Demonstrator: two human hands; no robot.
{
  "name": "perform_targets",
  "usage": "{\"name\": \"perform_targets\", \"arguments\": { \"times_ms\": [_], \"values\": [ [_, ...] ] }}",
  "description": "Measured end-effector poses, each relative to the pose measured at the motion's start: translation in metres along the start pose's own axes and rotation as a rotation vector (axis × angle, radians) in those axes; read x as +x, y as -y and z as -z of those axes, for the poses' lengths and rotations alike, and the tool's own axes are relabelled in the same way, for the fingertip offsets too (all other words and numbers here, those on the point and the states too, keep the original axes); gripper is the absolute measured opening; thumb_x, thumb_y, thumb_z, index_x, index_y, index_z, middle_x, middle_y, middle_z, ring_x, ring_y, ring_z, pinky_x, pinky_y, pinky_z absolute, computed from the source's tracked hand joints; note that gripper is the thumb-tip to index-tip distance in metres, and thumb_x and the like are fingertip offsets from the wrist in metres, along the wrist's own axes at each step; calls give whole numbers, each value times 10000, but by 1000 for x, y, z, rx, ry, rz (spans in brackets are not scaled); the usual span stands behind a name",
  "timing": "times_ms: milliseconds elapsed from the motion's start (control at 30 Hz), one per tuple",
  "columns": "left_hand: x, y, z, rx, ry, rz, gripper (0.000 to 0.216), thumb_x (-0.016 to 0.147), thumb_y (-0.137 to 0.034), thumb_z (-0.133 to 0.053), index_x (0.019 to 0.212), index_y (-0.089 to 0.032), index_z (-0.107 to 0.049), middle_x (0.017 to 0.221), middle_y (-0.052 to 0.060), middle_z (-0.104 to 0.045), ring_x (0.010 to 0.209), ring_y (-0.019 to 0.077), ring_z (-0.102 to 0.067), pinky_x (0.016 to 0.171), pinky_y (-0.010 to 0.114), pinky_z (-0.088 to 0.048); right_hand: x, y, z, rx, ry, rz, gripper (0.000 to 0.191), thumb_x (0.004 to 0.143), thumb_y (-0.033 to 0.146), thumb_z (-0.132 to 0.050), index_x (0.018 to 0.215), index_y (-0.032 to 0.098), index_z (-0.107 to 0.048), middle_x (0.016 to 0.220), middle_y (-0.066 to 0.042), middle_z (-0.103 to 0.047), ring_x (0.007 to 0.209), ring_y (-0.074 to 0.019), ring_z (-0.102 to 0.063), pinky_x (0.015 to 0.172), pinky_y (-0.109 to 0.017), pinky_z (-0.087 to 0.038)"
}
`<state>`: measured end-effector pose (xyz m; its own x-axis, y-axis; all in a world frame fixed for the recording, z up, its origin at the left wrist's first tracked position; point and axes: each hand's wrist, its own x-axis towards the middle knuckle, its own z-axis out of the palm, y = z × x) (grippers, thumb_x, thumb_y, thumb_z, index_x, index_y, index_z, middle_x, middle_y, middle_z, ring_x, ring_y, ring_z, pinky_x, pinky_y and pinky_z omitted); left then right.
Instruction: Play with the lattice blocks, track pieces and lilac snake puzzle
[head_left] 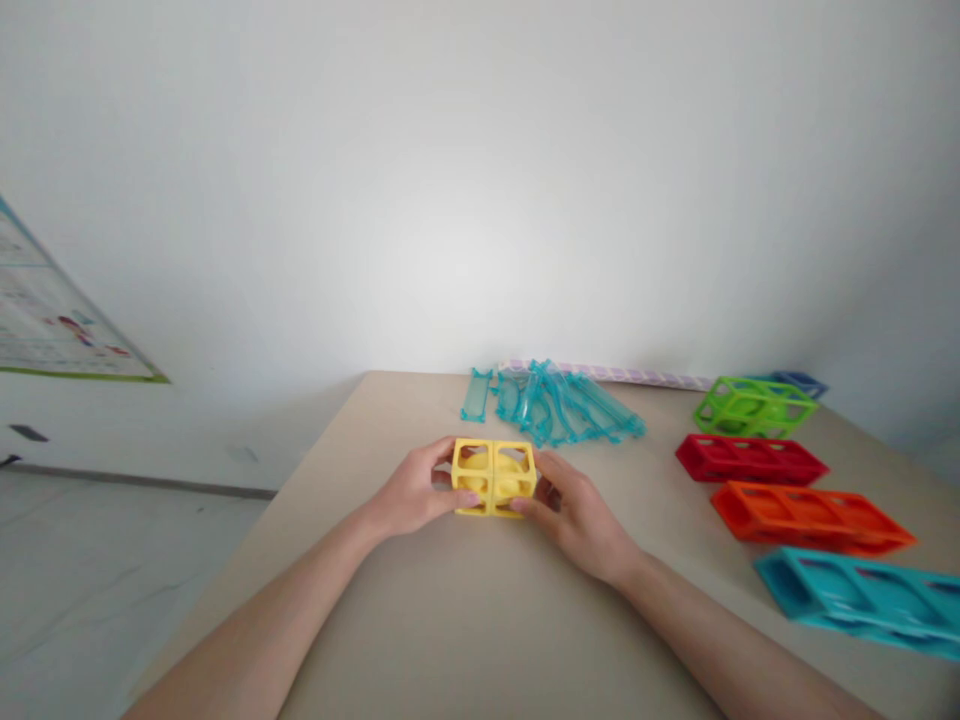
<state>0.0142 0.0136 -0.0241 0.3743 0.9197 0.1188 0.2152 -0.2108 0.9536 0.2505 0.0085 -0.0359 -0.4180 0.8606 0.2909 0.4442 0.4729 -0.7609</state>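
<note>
A yellow open-frame plastic block (pixel 493 476), two cubes wide with curved parts inside, sits at the middle of a beige table (pixel 450 620). My left hand (pixel 411 492) grips its left end, thumb along the front edge. My right hand (pixel 577 512) grips its right end with the fingers curled round the frame. Both forearms reach in from the bottom of the view.
A heap of clear teal track pieces (pixel 559 402) lies behind the block. At the right lie long frame blocks: green (pixel 752 405), red (pixel 750 460), orange (pixel 810 517), teal (pixel 862 597), plus a blue one (pixel 801 381) by the wall. A poster (pixel 52 320) hangs at left.
</note>
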Motion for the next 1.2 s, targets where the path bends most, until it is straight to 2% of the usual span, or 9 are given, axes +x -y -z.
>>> {"name": "perform_targets", "arguments": {
  "times_ms": [167,367,467,533,600,733,900,1100,1200],
  "values": [
    [-1,0,2,-6,13,15,561,678,-251,-782,1189,-150,-574,1162,96,-653,1042,246,-618,894,353,-503,0,1,1,17,19,32,377,889,324,-583,1243,207,-525,874,-25,-518,685,-149,-484,598,-263,-408],
    [3,3,0,-171,33,28,602,692,-276,-779,1234,-156,-547,1182,103,-642,1058,245,-614,881,344,-510,-1,2,-1,51,33,2,326,928,409,-507,1165,191,-561,855,-25,-549,687,-149,-490,613,-270,-410],
    [5,4,0,-271,-21,71,707,702,-297,-773,1323,-170,-460,1188,118,-632,1051,245,-626,884,360,-514,-1,-4,-7,155,-10,-109,431,935,441,-479,1286,192,-452,868,-18,-585,638,-134,-505,570,-259,-410],
    [6,4,0,-321,-70,102,773,725,-322,-755,1388,-210,-372,1165,115,-633,949,230,-662,804,367,-545,-1,-9,-10,229,-58,-166,538,925,461,-491,1365,193,-337,907,-22,-603,638,-133,-535,562,-257,-425],
    [6,4,1,-345,-89,105,780,746,-337,-737,1410,-243,-339,1141,103,-639,862,212,-675,743,364,-559,0,-12,-12,271,-88,-182,586,913,474,-505,1383,196,-294,933,-30,-613,661,-138,-563,576,-262,-445],
    [6,7,0,-346,-23,95,669,766,-348,-717,1364,-207,-453,1161,94,-646,977,242,-653,810,373,-547,1,-14,-12,293,-105,-192,586,892,485,-526,1364,193,-340,935,-40,-623,638,-130,-564,565,-260,-458],
    [6,10,0,-346,-6,93,655,787,-364,-695,1378,-199,-467,1344,97,-561,1113,282,-600,870,392,-528,1,-12,-10,300,-122,-194,538,868,492,-557,1298,193,-438,893,-38,-640,612,-127,-562,558,-261,-474],
    [5,10,2,-296,11,82,701,794,-383,-685,1415,-193,-419,1288,104,-605,1051,267,-629,856,390,-529,1,-11,-10,311,-125,-192,519,857,503,-571,1266,196,-480,870,-41,-650,628,-143,-592,578,-270,-501],
    [4,11,2,-302,39,70,711,785,-344,-698,1417,-193,-411,1317,103,-580,1097,261,-607,908,386,-508,1,-11,-10,298,-133,-192,524,857,513,-567,1265,195,-486,849,-40,-653,626,-149,-594,583,-276,-506]
  ]
}}
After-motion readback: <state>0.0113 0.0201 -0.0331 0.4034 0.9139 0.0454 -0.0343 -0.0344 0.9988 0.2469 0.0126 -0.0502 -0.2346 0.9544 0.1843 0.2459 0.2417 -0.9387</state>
